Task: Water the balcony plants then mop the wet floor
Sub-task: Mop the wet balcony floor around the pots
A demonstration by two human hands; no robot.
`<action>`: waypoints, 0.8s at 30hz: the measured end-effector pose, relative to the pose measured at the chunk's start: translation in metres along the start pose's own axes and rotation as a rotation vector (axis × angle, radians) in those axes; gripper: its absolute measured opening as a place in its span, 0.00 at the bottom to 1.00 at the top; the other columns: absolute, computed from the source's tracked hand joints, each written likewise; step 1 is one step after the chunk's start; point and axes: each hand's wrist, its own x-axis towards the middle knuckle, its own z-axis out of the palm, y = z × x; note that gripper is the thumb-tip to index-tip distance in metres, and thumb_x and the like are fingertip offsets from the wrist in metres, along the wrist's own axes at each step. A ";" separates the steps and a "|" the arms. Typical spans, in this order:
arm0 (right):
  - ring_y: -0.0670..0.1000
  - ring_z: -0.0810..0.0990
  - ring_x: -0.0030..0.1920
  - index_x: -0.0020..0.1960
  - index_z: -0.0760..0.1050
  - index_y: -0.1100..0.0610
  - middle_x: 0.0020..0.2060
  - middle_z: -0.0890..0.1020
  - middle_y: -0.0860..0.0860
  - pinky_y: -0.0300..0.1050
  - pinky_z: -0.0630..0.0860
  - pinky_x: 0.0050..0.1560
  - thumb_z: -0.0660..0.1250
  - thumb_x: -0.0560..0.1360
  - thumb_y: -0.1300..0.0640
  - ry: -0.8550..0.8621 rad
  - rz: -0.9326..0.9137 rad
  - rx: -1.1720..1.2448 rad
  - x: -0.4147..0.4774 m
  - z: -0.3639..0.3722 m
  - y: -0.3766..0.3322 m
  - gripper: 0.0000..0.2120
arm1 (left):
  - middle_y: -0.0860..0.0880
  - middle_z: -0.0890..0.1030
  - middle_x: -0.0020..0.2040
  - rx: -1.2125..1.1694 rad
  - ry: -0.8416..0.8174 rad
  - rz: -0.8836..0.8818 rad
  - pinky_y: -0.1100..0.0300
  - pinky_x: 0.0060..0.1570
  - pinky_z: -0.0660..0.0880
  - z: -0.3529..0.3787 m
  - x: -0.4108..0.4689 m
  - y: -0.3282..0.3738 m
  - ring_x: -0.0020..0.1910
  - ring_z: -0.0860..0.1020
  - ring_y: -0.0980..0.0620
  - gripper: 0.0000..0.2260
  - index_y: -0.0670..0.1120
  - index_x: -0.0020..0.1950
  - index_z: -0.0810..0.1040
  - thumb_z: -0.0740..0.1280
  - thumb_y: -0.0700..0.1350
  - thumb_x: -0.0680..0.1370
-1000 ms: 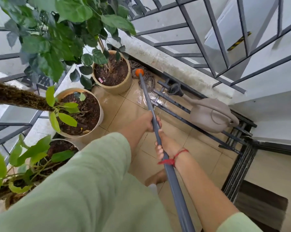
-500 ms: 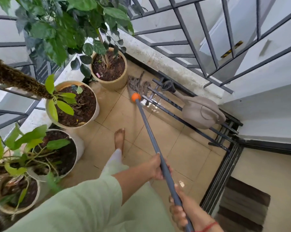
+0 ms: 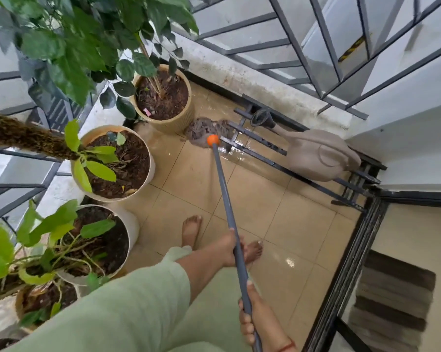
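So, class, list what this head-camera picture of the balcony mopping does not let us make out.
Head view only:
- Mop handle: its top end is cut off by the bottom edge, below the right hand.
- Mop head: right part crossed by rack bars.
- Watering can: contents hidden by its opaque body.
- White pot: largely covered by leaves.

Your mop (image 3: 226, 199), a grey pole with an orange collar, slants down to its stringy head, which lies on the wet, shiny floor (image 3: 277, 224) beside the farthest of three potted plants (image 3: 101, 171) lined along your left.
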 end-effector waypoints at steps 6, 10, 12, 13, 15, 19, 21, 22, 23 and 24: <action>0.47 0.61 0.13 0.33 0.64 0.58 0.17 0.64 0.50 0.30 0.58 0.17 0.53 0.78 0.39 0.041 -0.113 -0.075 0.022 0.043 -0.032 0.26 | 0.44 0.72 0.37 0.326 0.017 0.143 0.57 0.28 0.74 -0.010 0.021 0.059 0.32 0.71 0.49 0.21 0.40 0.41 0.68 0.49 0.53 0.84; 0.53 0.71 0.20 0.31 0.66 0.58 0.21 0.69 0.54 0.40 0.67 0.24 0.51 0.76 0.34 0.195 -0.206 -0.339 0.028 0.034 -0.018 0.29 | 0.38 0.73 0.58 0.943 0.091 0.683 0.52 0.44 0.79 -0.027 0.039 0.064 0.45 0.78 0.44 0.16 0.42 0.70 0.60 0.55 0.40 0.82; 0.59 0.79 0.36 0.37 0.75 0.58 0.32 0.78 0.60 0.49 0.73 0.38 0.50 0.74 0.32 0.325 -0.295 -0.556 0.021 0.022 -0.012 0.31 | 0.36 0.66 0.70 1.411 0.100 0.847 0.51 0.57 0.74 -0.029 0.040 0.063 0.60 0.74 0.38 0.27 0.47 0.78 0.51 0.56 0.36 0.80; 0.60 0.80 0.44 0.44 0.78 0.58 0.40 0.80 0.61 0.48 0.73 0.44 0.50 0.75 0.34 0.407 -0.330 -0.652 0.014 0.013 -0.009 0.31 | 0.36 0.62 0.72 1.679 0.172 0.880 0.50 0.59 0.71 -0.027 0.039 0.057 0.63 0.72 0.38 0.31 0.51 0.78 0.49 0.56 0.34 0.79; 0.59 0.79 0.51 0.51 0.77 0.58 0.49 0.81 0.59 0.46 0.72 0.45 0.52 0.78 0.38 0.563 -0.370 -0.811 -0.005 -0.011 -0.005 0.26 | 0.38 0.51 0.76 2.017 0.361 0.941 0.47 0.61 0.69 -0.022 0.036 0.037 0.69 0.66 0.37 0.34 0.56 0.77 0.51 0.59 0.33 0.76; 0.58 0.80 0.51 0.52 0.77 0.57 0.49 0.81 0.56 0.45 0.72 0.44 0.55 0.78 0.41 0.716 -0.433 -1.088 -0.060 -0.058 -0.011 0.21 | 0.43 0.61 0.73 2.009 0.248 1.284 0.45 0.69 0.57 0.008 0.020 -0.011 0.72 0.60 0.42 0.24 0.51 0.67 0.68 0.69 0.48 0.73; 0.56 0.79 0.53 0.55 0.77 0.56 0.51 0.81 0.54 0.45 0.71 0.45 0.57 0.79 0.44 0.767 -0.484 -1.256 -0.081 -0.071 -0.020 0.17 | 0.46 0.78 0.54 1.819 0.035 1.474 0.54 0.59 0.63 0.030 0.007 -0.033 0.58 0.74 0.44 0.15 0.46 0.51 0.75 0.69 0.54 0.71; 0.55 0.79 0.54 0.56 0.76 0.55 0.52 0.80 0.53 0.44 0.70 0.44 0.57 0.79 0.48 0.796 -0.527 -1.328 -0.088 -0.073 -0.026 0.15 | 0.48 0.79 0.42 1.675 -0.049 1.520 0.59 0.47 0.65 0.042 -0.002 -0.043 0.46 0.77 0.45 0.13 0.47 0.42 0.73 0.68 0.56 0.70; 0.54 0.79 0.55 0.57 0.75 0.54 0.53 0.80 0.52 0.44 0.68 0.43 0.57 0.80 0.51 0.816 -0.566 -1.390 -0.094 -0.073 -0.033 0.12 | 0.51 0.76 0.34 1.554 -0.105 1.528 0.61 0.39 0.62 0.053 -0.011 -0.051 0.37 0.75 0.47 0.13 0.48 0.37 0.69 0.66 0.57 0.69; 0.54 0.79 0.55 0.58 0.74 0.54 0.54 0.80 0.51 0.44 0.67 0.42 0.56 0.80 0.56 0.836 -0.596 -1.443 -0.095 -0.071 -0.040 0.12 | 0.52 0.72 0.30 1.480 -0.143 1.515 0.61 0.35 0.60 0.062 -0.016 -0.057 0.33 0.71 0.49 0.12 0.50 0.35 0.66 0.64 0.56 0.68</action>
